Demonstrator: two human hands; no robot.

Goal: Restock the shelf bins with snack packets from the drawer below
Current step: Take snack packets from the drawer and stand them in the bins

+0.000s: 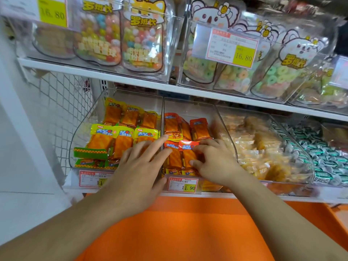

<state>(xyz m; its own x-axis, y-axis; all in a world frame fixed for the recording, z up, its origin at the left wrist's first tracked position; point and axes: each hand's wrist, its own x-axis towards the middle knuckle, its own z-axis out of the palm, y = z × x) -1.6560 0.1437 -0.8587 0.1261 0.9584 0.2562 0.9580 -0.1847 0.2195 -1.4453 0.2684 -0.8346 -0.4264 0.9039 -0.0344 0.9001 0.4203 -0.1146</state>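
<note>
we see both hands at centre frame in the lower shelf bins. left hand (pixel 140 162) lies flat, fingers straight, across the divider (pixel 163 125). right hand (pixel 212 161) curls its fingers onto the red packets (pixel 185 149) in the middle bin (pixel 190 108). orange drawer (pixel 188 228) sits below.

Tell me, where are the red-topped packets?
In the head view, the red-topped packets sit in the second lower bin from the left, right of the yellow-topped packets, with the right hand resting on them.
</note>
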